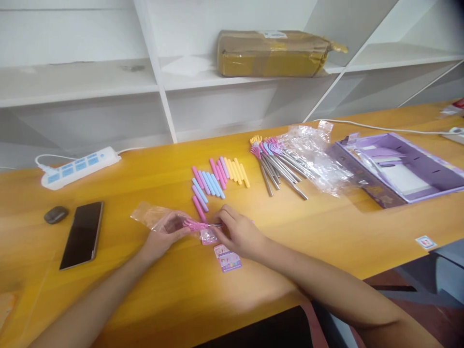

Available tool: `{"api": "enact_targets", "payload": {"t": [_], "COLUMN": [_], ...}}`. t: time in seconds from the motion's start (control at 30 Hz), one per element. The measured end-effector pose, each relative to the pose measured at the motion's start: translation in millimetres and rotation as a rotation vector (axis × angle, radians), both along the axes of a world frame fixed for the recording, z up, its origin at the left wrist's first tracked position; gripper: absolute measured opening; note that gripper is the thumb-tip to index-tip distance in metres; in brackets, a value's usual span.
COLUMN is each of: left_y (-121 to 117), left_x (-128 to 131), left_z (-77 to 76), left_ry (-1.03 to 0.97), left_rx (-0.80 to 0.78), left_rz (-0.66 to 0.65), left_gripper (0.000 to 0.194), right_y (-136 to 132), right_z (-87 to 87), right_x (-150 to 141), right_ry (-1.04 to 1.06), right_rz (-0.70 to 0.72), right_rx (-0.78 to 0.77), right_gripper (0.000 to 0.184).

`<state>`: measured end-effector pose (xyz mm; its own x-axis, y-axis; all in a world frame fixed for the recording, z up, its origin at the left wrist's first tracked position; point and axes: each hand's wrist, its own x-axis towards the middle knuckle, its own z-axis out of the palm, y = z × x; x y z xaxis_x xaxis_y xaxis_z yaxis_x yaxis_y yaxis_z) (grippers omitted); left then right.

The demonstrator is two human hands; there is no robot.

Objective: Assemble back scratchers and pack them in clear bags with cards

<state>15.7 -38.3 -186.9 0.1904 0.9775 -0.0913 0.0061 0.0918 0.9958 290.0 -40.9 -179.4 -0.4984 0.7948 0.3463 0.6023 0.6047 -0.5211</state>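
My left hand (161, 241) is closed on a clear plastic bag (147, 215), its thumb against the claw end of a pink back scratcher (195, 225). The scratcher lies level between my hands, its claw pointing left at the bag. My right hand (239, 232) pinches its thin metal rod, most of which the fingers hide. Just below the rod is a small clear packet (208, 236) with pink in it. Printed purple cards (229, 258) lie under my right wrist. Beyond my hands are several pink, purple, blue and yellow tubes (213, 183) in rough rows.
More back scratchers (277, 162) with metal rods lie beside crumpled clear bags (319, 154). At the right stands a purple box (402, 195). Left are a phone (81, 235), a dark earbud case (55, 214) and a power strip (81, 167). A taped carton (271, 55) sits on the shelf.
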Motion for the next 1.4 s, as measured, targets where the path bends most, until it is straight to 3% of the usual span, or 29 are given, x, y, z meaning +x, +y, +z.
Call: {"api": "enact_targets", "payload": {"t": [0.13,0.2,0.33,0.47,0.77,0.97,1.13,1.27,1.4], "left_y": [0,1,5,7,2,5,10,11,9], "left_x": [2,2,3,5,2,6,3,2,2], "left_z": [2.0,0.6,2.2,7.6,-1.3,5.8,7.0,3.9,4.1], "left_ry": [-0.022,-0.069,-0.342,-0.422,-0.206,-0.394,-0.556,-0.587,-0.557], "left_rx": [-0.001,-0.016,-0.121,-0.205,-0.078,-0.185,-0.226,-0.217,-0.241], "left_rz": [0.003,0.071,0.274,0.321,0.185,0.303,0.417,0.435,0.377], "left_gripper": [0.026,0.024,0.033,0.038,0.031,0.037,0.036,0.035,0.038], "right_y": [-4,-2,5,8,-4,-3,1,4,4], "right_z": [1.7,3.0,6.0,6.4,-1.8,-1.9,-0.1,3.5,5.2], "right_x": [-2,0,7,10,-1,-1,3,8,8], "right_ry": [-0.035,-0.076,-0.151,-0.144,0.098,0.188,0.224,0.171,0.086], "right_rz": [-0.010,-0.038,-0.159,-0.168,0.051,0.143,0.207,0.404,0.581], "right_rx": [-0.030,0.006,0.025,-0.026,-0.093,-0.120,-0.062,-0.041,0.099], "right_gripper": [0.027,0.030,0.029,0.029,0.019,0.030,0.019,0.015,0.023]}}
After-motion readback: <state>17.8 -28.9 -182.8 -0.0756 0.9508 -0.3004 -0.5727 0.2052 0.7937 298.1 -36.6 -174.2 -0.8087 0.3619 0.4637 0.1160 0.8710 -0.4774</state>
